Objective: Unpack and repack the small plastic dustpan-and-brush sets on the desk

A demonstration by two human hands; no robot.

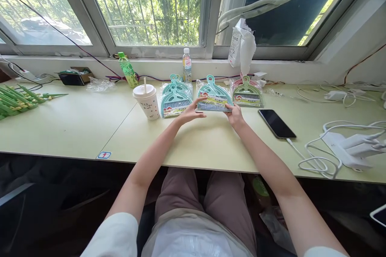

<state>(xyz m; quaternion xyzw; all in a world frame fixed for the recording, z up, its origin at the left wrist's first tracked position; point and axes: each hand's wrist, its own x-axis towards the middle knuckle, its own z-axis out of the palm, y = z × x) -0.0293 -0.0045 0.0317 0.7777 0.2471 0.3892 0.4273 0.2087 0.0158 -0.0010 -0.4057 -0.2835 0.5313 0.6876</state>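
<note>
A turquoise mini dustpan and brush set [212,95] in clear wrapping stands in the middle of the row at the back of the table. My right hand [235,114] grips its lower right corner, thumb on the front. My left hand [193,112] is at its left lower side, fingers stretched and apart; whether a fingertip touches the wrapping I cannot tell. To the left are more turquoise wrapped dustpan sets [175,96], one in front of another. On the right stands a green dustpan set [247,93], with a pink one [238,84] partly hidden behind it.
A lidded paper cup with straw [146,102] stands left of the sets. Behind are a green bottle [128,71], a clear bottle [187,66] and a white pack [241,46]. A phone [277,123], power strip [346,150] and cables lie right, green stalks [18,100] far left.
</note>
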